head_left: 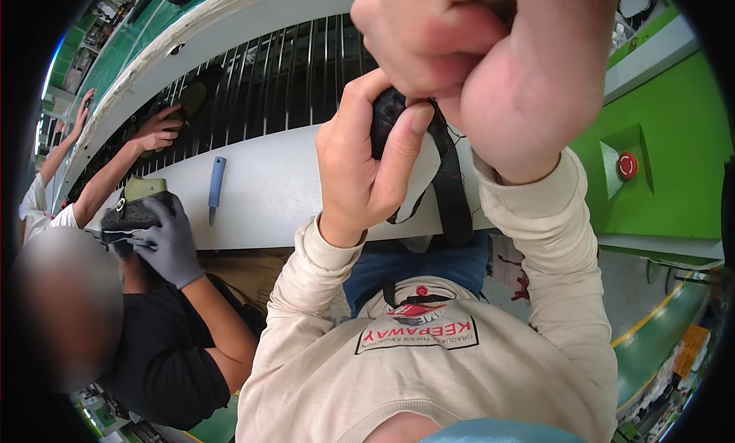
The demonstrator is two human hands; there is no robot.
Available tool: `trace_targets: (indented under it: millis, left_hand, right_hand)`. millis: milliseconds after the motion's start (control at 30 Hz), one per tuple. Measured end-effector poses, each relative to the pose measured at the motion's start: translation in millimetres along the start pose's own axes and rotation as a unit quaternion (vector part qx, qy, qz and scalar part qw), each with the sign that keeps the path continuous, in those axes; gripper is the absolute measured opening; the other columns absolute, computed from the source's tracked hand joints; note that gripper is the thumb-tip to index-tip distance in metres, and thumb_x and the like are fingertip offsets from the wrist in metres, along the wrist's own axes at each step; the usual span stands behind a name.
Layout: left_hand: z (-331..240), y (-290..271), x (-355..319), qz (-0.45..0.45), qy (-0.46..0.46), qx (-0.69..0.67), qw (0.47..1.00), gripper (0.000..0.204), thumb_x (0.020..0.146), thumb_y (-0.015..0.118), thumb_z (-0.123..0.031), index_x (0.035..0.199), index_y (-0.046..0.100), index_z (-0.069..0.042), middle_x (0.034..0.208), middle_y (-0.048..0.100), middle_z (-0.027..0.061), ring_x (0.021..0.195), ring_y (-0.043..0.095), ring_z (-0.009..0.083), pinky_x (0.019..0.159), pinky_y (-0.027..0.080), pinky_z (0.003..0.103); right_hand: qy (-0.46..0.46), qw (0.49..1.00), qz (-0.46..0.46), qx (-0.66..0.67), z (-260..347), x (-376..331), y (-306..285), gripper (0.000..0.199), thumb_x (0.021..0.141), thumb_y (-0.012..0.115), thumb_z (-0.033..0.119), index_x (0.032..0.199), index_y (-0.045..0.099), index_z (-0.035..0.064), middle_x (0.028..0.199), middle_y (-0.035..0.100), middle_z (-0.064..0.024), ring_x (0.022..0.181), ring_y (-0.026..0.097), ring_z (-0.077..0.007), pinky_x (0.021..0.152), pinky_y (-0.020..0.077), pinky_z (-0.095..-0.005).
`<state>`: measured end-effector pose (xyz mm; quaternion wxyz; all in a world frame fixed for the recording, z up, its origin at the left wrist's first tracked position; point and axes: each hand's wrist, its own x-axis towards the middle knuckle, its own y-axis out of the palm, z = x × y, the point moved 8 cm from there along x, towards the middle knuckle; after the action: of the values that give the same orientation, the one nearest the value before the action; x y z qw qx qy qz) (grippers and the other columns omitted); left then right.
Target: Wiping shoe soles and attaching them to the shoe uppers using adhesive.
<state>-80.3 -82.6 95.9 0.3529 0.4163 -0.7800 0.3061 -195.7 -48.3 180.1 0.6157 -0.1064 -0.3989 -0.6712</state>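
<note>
Blue-handled knife (pixel 217 184) lies on the tabletop (pixel 272 175), between rollers (pixel 289 76) and near edge; open room separates it from the left hand (pixel 358 152), gripping a black item (pixel 385 122); the right hand (pixel 440 45) curls above, contents hidden.

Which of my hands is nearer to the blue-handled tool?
Left. Your left hand is to the right of the blue-handled tool; your right hand is farther right, higher in view.

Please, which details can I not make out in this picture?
Head view:
What the right hand holds, if anything: the hand itself and the top edge hide it.
Full shape of the black item: the left hand covers part.
Part of the dark clog: a co-worker's grey glove covers it.
</note>
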Motion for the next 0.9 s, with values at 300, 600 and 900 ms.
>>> trace_targets:
  millis: [300,600,900]
  left_hand:
    - [-3.4,13.9,1.7,0.030,-0.015,-0.004,0.999,0.028,0.103,0.070,-0.006,0.128,0.061,0.005,0.093,0.075,0.0101,0.073,0.067,0.0139,0.070,0.053,0.026]
    - [4.5,15.8,-4.9,0.023,-0.047,-0.127,0.990,0.023,0.105,0.066,-0.001,0.127,0.070,-0.001,0.105,0.079,0.0086,0.087,0.072,0.0125,0.080,0.056,0.025]
    - [7.1,7.1,-12.3,0.045,-0.037,-0.109,0.992,0.023,0.111,0.060,-0.008,0.132,0.062,0.001,0.112,0.076,0.0178,0.093,0.077,0.0229,0.083,0.063,0.033]
  right_hand:
    - [-0.010,0.998,-0.015,-0.065,22.0,-11.4,0.4,0.041,0.107,0.070,0.041,0.087,0.062,0.0072,0.071,0.055,-0.0009,0.054,0.047,-0.0107,0.049,0.0365,-0.0311]
    - [0.002,0.845,-0.225,-0.485,67.7,-125.9,-126.7,0.065,0.114,0.042,0.062,0.117,0.068,0.0024,0.073,0.045,-0.0002,0.065,0.042,-0.0099,0.057,0.0357,-0.0266]
    - [0.231,0.494,-0.099,-0.832,19.7,-308.6,-191.4,0.044,0.098,0.076,0.030,0.133,0.070,0.0039,0.114,0.062,-0.0168,0.107,0.064,-0.0395,0.086,0.0544,-0.0488]
